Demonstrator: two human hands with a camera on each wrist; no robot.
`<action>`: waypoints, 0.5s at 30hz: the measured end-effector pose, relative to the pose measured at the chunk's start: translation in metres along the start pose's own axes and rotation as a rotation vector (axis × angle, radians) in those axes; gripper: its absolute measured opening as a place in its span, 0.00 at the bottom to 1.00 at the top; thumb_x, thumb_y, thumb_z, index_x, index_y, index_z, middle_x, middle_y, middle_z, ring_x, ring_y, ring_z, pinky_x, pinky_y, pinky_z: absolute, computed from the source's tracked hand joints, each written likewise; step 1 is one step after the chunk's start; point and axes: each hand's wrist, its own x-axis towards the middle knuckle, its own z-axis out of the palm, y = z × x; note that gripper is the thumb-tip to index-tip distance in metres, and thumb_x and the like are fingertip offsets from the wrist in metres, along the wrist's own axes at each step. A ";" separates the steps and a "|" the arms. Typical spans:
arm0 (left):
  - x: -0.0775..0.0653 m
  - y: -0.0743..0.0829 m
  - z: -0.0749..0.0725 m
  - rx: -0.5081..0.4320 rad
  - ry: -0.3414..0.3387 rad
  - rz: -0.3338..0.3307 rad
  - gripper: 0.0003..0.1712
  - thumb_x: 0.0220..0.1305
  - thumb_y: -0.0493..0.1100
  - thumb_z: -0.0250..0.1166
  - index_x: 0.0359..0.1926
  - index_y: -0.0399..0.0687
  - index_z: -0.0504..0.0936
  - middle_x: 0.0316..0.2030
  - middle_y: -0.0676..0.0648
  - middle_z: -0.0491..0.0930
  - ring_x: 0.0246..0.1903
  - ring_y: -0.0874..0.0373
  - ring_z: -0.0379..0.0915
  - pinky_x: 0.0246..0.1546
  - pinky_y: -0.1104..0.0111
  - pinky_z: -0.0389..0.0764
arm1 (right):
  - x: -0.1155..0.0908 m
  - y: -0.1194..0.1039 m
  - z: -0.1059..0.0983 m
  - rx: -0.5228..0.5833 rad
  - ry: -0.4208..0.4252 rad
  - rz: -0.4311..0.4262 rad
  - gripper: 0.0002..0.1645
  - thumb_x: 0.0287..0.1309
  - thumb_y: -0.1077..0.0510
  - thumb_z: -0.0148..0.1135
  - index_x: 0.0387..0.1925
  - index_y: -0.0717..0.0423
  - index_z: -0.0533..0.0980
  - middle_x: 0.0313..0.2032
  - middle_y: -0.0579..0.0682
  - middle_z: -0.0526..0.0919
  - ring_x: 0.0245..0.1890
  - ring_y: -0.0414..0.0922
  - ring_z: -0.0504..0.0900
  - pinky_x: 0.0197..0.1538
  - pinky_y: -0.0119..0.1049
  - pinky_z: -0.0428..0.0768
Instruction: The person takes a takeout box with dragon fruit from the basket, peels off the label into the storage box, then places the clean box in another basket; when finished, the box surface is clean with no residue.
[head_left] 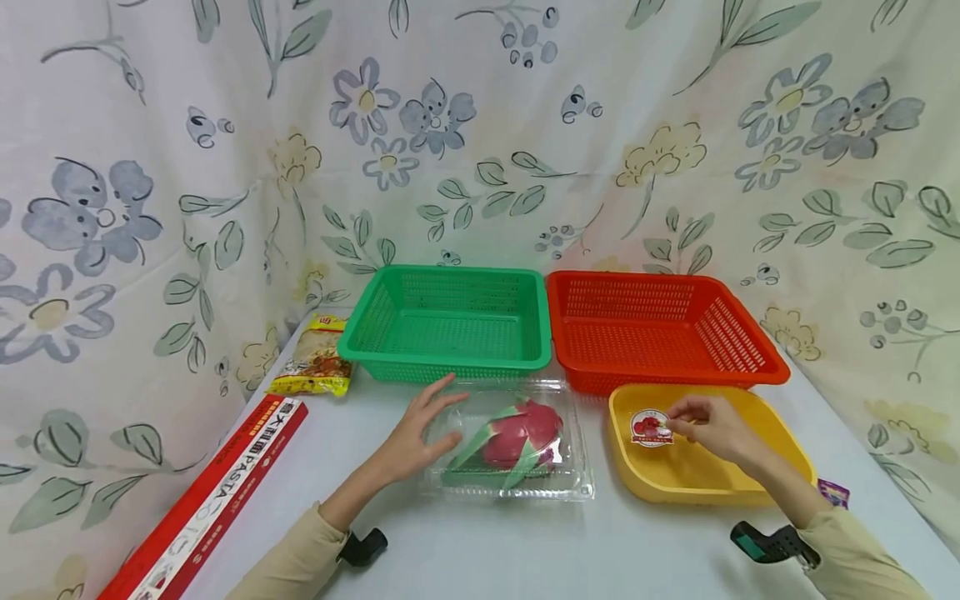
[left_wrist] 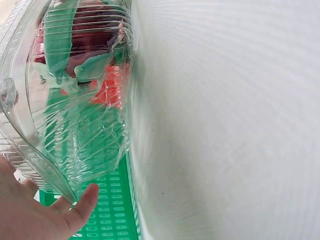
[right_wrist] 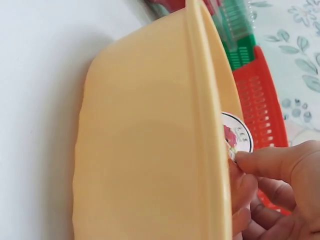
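Observation:
A clear plastic clamshell box (head_left: 573, 467) lies closed in the middle of the table, with a red and green dragon fruit (head_left: 525, 433) inside. At its left side, my left hand (head_left: 416, 433) has its fingers spread; in the left wrist view the hand (left_wrist: 55, 215) is by the box's corner, and whether it touches is hard to tell. My right hand (head_left: 716, 429) pinches a round white label (head_left: 649, 427) with a red fruit picture between thumb and fingers. That label (right_wrist: 236, 132) is over the yellow basin (head_left: 712, 492), inside its rim in the right wrist view.
Behind the box stand a green basket (head_left: 450, 367) and a red basket (head_left: 675, 375). To the left lie a yellow food packet (head_left: 315, 358) and a long red pasta box (head_left: 217, 500). A small purple packet (head_left: 834, 493) sits right of the basin. A floral curtain (head_left: 480, 125) hangs behind.

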 end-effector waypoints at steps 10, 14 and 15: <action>0.000 -0.001 -0.001 -0.001 0.002 -0.006 0.31 0.63 0.41 0.65 0.67 0.51 0.72 0.75 0.43 0.51 0.73 0.38 0.45 0.58 0.29 0.57 | 0.006 0.005 -0.002 -0.017 -0.051 -0.009 0.09 0.60 0.65 0.65 0.39 0.68 0.80 0.29 0.54 0.82 0.25 0.45 0.75 0.27 0.31 0.75; 0.000 0.000 -0.002 -0.002 -0.005 -0.005 0.31 0.64 0.44 0.64 0.68 0.51 0.72 0.76 0.43 0.50 0.73 0.39 0.45 0.59 0.29 0.56 | 0.007 0.010 -0.002 -0.009 -0.085 -0.010 0.09 0.61 0.65 0.64 0.40 0.69 0.79 0.29 0.55 0.82 0.25 0.45 0.75 0.27 0.31 0.75; 0.000 0.000 -0.002 -0.002 -0.006 -0.003 0.30 0.64 0.45 0.64 0.68 0.52 0.72 0.76 0.43 0.50 0.73 0.39 0.45 0.59 0.30 0.56 | 0.008 0.011 -0.003 -0.008 -0.090 -0.013 0.09 0.61 0.65 0.64 0.40 0.69 0.79 0.29 0.54 0.81 0.25 0.44 0.75 0.27 0.31 0.75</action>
